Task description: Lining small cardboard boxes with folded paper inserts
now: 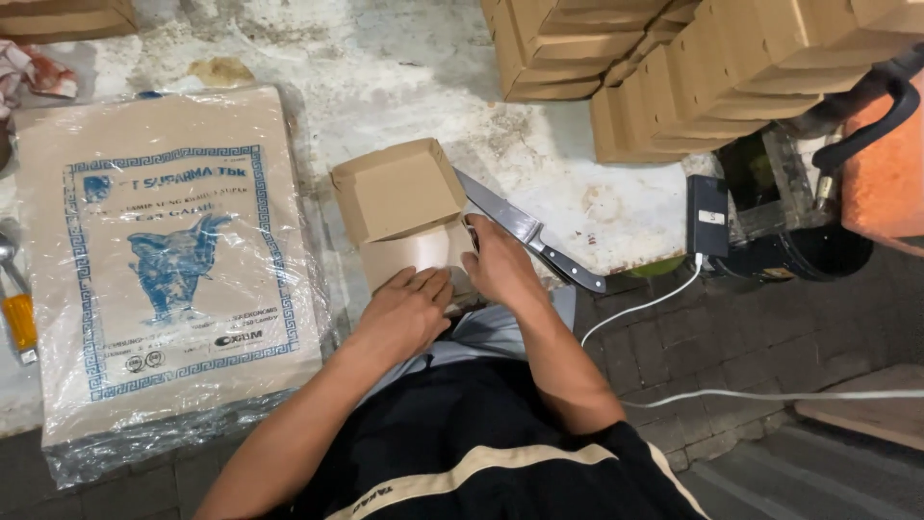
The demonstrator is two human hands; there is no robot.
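Item: small cardboard box [404,217], lid up, on the concrete floor [385,77] before me. My left hand [404,313] lies flat, fingers extended, on its front panel; my right hand [500,265] curls around its right edge. Knife [529,233] just beside. Wrapped paper pack [164,260] left.

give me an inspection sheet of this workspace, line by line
surface: stained pale concrete floor, dark paving bricks nearer the person
job's things: small brown cardboard box, lid open, on the floor
clutter: knife beside the box; plastic-wrapped paper pack; stacks of folded boxes; yellow-handled tool
grippers: left hand and right hand both press on the box's front
cables: white cable runs from a black device
surroundings: orange object, black container
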